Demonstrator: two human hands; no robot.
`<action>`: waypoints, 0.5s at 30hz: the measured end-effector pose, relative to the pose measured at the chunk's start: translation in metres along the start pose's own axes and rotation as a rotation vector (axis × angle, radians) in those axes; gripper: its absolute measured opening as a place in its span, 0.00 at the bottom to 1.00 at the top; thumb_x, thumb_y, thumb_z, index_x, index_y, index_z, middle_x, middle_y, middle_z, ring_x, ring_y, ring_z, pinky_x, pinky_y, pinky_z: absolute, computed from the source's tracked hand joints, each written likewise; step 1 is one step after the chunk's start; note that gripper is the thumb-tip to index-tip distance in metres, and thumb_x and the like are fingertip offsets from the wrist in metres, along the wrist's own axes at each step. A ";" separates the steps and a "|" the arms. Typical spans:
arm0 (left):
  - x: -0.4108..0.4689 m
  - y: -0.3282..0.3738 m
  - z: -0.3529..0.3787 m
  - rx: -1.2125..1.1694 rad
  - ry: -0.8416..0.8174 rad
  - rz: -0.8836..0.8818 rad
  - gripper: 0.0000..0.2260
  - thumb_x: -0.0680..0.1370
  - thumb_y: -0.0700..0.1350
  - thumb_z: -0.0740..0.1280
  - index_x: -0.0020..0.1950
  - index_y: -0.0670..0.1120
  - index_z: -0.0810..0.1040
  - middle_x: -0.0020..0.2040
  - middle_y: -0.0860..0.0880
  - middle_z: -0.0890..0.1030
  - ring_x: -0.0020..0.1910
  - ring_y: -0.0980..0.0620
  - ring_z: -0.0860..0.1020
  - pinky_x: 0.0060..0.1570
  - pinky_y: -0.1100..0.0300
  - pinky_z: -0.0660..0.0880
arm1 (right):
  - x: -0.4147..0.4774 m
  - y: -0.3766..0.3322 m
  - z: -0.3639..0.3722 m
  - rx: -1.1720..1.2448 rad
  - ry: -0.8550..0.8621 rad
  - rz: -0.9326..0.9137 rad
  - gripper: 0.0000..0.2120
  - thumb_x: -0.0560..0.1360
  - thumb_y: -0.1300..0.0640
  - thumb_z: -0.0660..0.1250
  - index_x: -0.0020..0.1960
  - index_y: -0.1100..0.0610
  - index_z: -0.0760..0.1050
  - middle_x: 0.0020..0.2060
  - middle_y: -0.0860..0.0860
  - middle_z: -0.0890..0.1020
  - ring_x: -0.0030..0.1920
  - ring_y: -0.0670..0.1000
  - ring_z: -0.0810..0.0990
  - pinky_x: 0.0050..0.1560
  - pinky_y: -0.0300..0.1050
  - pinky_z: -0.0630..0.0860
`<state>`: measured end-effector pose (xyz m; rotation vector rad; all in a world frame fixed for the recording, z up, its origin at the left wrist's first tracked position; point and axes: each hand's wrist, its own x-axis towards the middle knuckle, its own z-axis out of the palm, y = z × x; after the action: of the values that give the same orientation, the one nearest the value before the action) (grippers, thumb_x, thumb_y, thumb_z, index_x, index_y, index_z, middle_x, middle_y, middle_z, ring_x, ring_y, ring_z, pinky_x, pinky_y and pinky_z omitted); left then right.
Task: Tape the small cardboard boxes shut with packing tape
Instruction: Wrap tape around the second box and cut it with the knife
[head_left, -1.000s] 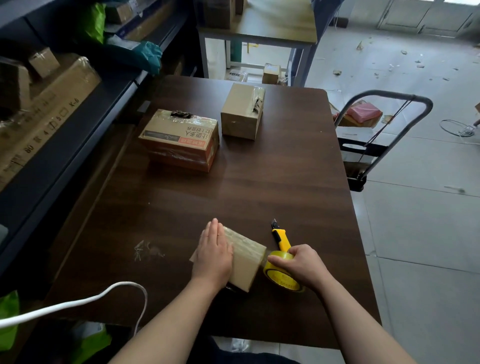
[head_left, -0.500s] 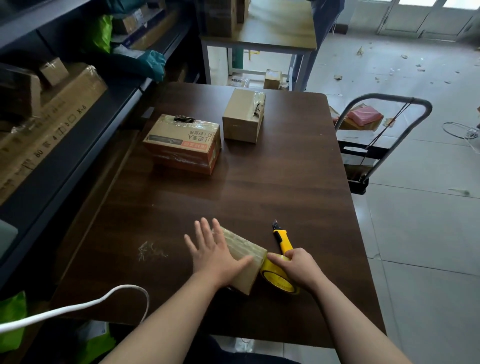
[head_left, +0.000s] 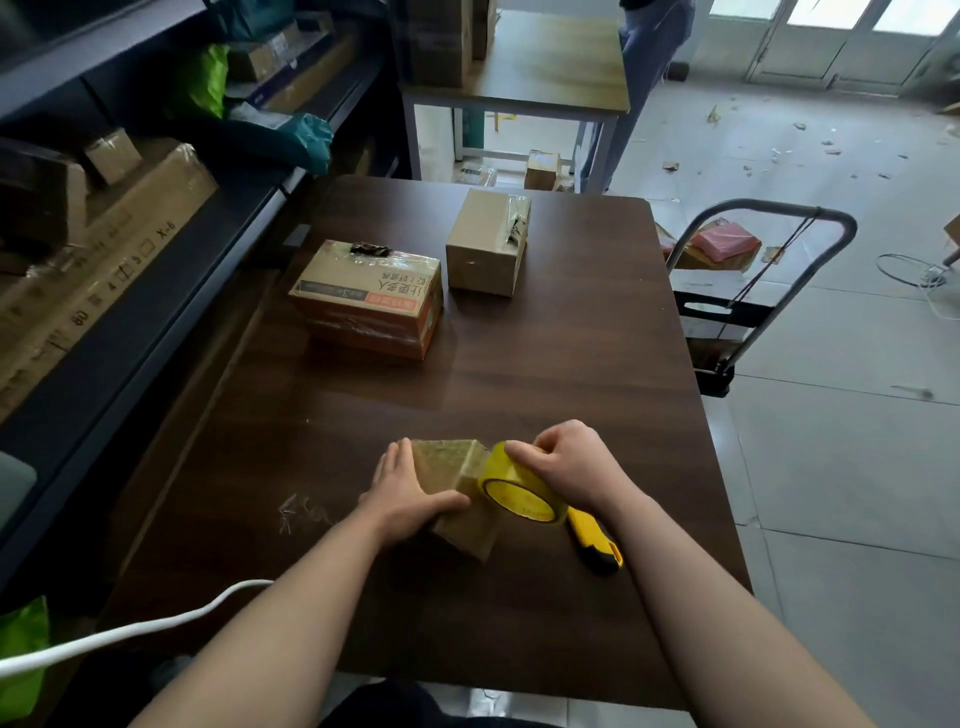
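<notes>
Edges and room: The counter (head_left: 519, 374) was a dark wood-grain top. A shelf (head_left: 156, 291) of packed cartons ran along its left edge, and a trolley (head_left: 753, 291) stood on the floor just past its right edge. A broad bare stretch of counter lay between the work at the near end and two boxes at the far end. These were a printed box (head_left: 369, 299) at the left and a plain box (head_left: 485, 244) to its right, standing close but apart. A white cable (head_left: 130, 631) crossed the near-left corner.

Position: The small box (head_left: 447, 462) sat toward the near edge, roughly central. Its long axis ran from far-left to near-right, with one corner pointing toward the person.

Condition: It was brown cardboard, and its upper face showed the dull sheen of clear tape.

Hands: The left hand (head_left: 410, 491) lay against the box's left side with straight fingers, its thumb stretched across the near upper edge. The right hand (head_left: 566, 467) was curled around a yellow tape roll (head_left: 519, 491), held against the box's right end with its open core facing the person. A yellow utility knife (head_left: 595, 545) lay on the counter just near-right of the roll, well inside the right edge.
</notes>
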<state>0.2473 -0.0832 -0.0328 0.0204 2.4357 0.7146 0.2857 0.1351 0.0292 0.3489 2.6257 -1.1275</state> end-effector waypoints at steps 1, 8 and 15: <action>0.000 -0.003 -0.002 -0.039 -0.004 0.007 0.56 0.66 0.66 0.71 0.79 0.44 0.40 0.79 0.45 0.42 0.78 0.47 0.44 0.75 0.44 0.50 | 0.001 -0.002 0.000 -0.035 0.008 -0.005 0.21 0.73 0.38 0.68 0.37 0.57 0.82 0.30 0.48 0.80 0.34 0.48 0.79 0.35 0.44 0.75; -0.001 -0.017 -0.019 -0.344 -0.060 0.017 0.60 0.55 0.70 0.63 0.79 0.46 0.44 0.79 0.47 0.50 0.76 0.46 0.55 0.70 0.51 0.58 | 0.003 0.021 0.004 -0.130 0.104 0.027 0.22 0.71 0.36 0.68 0.29 0.51 0.70 0.24 0.45 0.70 0.31 0.48 0.71 0.31 0.41 0.65; 0.002 -0.029 -0.023 -0.496 -0.088 0.005 0.58 0.55 0.69 0.66 0.80 0.49 0.47 0.78 0.46 0.57 0.73 0.46 0.62 0.69 0.50 0.63 | 0.019 0.029 0.032 -0.060 0.063 0.082 0.21 0.70 0.33 0.67 0.35 0.51 0.75 0.31 0.48 0.76 0.39 0.52 0.78 0.38 0.43 0.70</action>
<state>0.2375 -0.1186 -0.0324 -0.1351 2.1156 1.2707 0.2815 0.1332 -0.0177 0.4824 2.6667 -1.0254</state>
